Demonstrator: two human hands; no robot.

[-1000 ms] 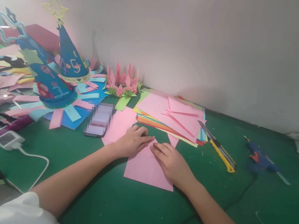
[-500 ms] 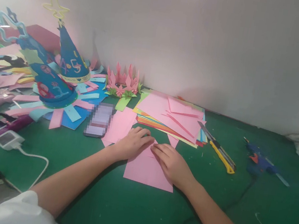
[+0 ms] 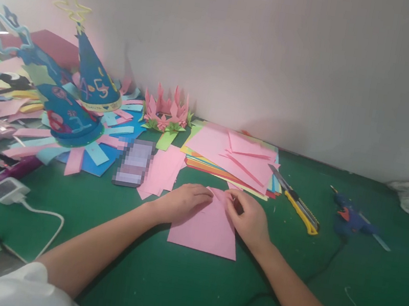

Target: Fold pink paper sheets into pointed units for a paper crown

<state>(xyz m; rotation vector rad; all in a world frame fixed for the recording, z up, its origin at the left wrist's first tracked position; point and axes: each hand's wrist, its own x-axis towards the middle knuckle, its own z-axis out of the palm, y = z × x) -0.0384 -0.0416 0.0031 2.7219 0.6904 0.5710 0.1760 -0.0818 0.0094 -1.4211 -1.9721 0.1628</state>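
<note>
A pink sheet of paper (image 3: 204, 230) lies on the green table, with a folded part at its far end. My left hand (image 3: 187, 199) rests on the sheet's upper left side, its fingers together and bent down onto the paper, holding it there. At the upper right edge, my right hand (image 3: 250, 217) pinches the paper between thumb and index finger. The left thumb is hidden.
Behind the hands is a stack of coloured paper (image 3: 228, 151). A yellow utility knife (image 3: 300, 207) and a blue glue gun (image 3: 353, 215) lie right. Leftward are a phone (image 3: 135, 163), a pink paper crown (image 3: 166, 113), blue cone hats (image 3: 94, 76) and a white charger (image 3: 8, 190).
My right hand has shifted right and curled from flat fingers into a pinch at the paper's edge. My left hand has slid slightly, its fingers closer together.
</note>
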